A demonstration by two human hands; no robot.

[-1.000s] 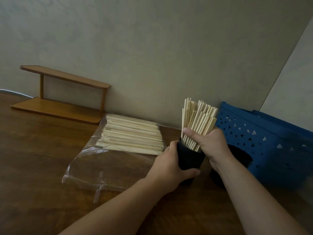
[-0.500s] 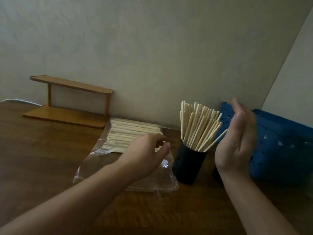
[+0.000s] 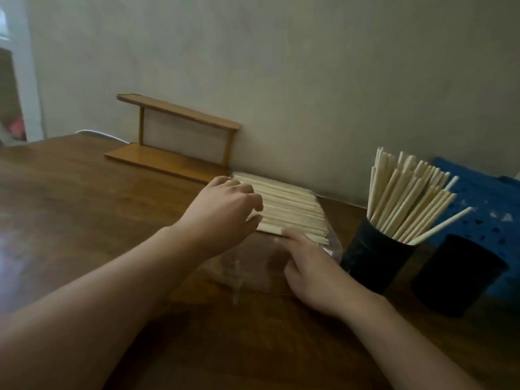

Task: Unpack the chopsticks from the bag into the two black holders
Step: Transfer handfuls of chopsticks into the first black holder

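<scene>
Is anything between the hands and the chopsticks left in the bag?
Only the clear bag: the remaining chopsticks lie inside it. The left hand and right hand are both on it.
</scene>
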